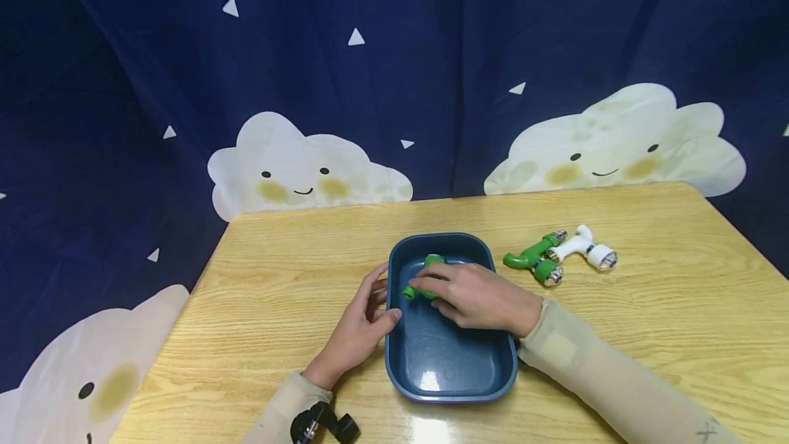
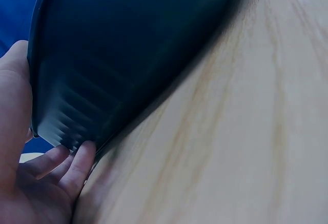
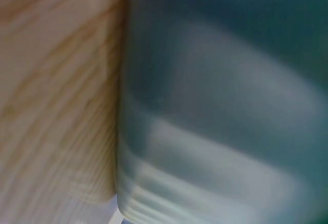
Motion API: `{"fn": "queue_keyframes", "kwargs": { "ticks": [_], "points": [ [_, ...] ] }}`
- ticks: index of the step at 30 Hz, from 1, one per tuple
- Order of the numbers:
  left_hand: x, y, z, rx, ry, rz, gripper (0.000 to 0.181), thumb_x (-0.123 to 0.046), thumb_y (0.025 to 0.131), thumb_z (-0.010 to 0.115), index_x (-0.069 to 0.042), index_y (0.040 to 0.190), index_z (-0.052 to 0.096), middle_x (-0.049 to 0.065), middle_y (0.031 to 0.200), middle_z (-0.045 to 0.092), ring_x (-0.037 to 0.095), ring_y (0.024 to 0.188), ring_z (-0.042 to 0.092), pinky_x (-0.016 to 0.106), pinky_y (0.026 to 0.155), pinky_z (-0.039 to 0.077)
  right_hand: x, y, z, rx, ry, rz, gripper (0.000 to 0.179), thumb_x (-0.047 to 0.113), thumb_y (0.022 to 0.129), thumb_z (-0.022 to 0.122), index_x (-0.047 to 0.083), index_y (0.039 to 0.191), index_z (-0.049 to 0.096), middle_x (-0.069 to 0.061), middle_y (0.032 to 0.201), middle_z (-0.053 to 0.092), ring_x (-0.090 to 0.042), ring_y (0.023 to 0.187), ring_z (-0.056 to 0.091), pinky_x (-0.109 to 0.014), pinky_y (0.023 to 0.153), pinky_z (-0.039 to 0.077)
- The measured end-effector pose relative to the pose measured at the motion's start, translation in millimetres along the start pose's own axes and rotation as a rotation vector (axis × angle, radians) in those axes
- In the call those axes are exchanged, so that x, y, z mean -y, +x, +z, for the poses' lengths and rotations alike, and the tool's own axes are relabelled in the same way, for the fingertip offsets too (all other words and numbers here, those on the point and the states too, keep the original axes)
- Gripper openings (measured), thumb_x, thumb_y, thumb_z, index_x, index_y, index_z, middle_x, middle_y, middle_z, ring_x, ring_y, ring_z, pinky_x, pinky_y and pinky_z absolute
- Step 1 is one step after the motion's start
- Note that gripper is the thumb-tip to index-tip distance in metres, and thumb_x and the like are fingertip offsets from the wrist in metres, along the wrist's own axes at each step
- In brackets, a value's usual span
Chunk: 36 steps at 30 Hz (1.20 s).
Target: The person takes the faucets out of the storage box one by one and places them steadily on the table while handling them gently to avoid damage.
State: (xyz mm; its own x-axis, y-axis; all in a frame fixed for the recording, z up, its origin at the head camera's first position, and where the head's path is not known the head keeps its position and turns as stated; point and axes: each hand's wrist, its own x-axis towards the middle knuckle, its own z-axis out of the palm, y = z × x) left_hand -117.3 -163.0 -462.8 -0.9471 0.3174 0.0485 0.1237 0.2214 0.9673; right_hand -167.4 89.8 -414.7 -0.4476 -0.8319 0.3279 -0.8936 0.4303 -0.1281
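A dark blue plastic tub (image 1: 451, 368) stands on the table. Inside it, toward the far end, my right hand (image 1: 481, 297) pinches a green plastic tap (image 1: 435, 260); the fingers cover the tap's middle, leaving its spout end and knob showing. My left hand (image 1: 360, 325) holds the tub by its left side, the thumb over the rim. In the left wrist view, the fingertips (image 2: 82, 160) touch the tub's ridged outer wall (image 2: 128, 44). The right wrist view is filled by the tub's outer wall (image 3: 220, 101), and the right hand is out of sight there.
Right of the tub lie a second green tap (image 1: 535, 256) and a white tap (image 1: 578, 247), side by side. The wooden table (image 1: 296, 259) ends at the back against a dark blue curtain (image 1: 431, 88) with cloud prints.
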Motion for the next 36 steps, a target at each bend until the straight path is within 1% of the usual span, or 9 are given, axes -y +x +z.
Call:
{"fn": "queue_keyframes", "kwargs": {
  "ticks": [13,19,27,36],
  "points": [
    [2.1,0.9,1.5,0.0,-0.011,0.004,0.075,-0.013,0.1,0.062,-0.033,0.162,0.026,0.014,0.154,0.049,0.032,0.138,0.056,0.02,0.098,0.053,-1.5,-1.7,-1.4,-0.05,-0.009,-0.035,0.044,0.016,0.094,0.073,0.015,0.137,0.065,-0.003,0.131,0.069,-0.016,0.112,0.072,-0.033,0.091,0.061],
    [0.9,1.2,1.6,-0.004,-0.008,-0.008,0.074,-0.013,0.1,0.063,-0.036,0.161,0.028,0.012,0.154,0.049,0.031,0.138,0.055,0.019,0.099,0.053,-3.7,-2.8,-4.0,-0.076,-0.021,-0.043,0.045,0.015,0.093,0.074,0.015,0.138,0.065,-0.003,0.131,0.069,-0.016,0.111,0.072,-0.033,0.091,0.061],
    [2.9,0.0,0.9,-0.001,-0.007,-0.015,0.075,-0.014,0.1,0.063,-0.034,0.162,0.026,0.013,0.155,0.048,0.033,0.14,0.054,0.018,0.099,0.052,-4.8,-3.3,-9.1,-0.077,-0.026,-0.043,0.046,0.016,0.094,0.074,0.014,0.139,0.064,-0.004,0.131,0.069,-0.016,0.109,0.073,-0.032,0.088,0.062],
    [0.8,-1.0,0.2,0.003,-0.004,-0.012,0.075,-0.015,0.101,0.062,-0.034,0.162,0.025,0.013,0.155,0.048,0.033,0.141,0.054,0.018,0.1,0.052,-3.2,-2.5,-12.6,-0.075,-0.021,-0.044,0.046,0.015,0.094,0.073,0.014,0.139,0.064,-0.003,0.132,0.068,-0.015,0.109,0.072,-0.031,0.087,0.062]
  ]
}}
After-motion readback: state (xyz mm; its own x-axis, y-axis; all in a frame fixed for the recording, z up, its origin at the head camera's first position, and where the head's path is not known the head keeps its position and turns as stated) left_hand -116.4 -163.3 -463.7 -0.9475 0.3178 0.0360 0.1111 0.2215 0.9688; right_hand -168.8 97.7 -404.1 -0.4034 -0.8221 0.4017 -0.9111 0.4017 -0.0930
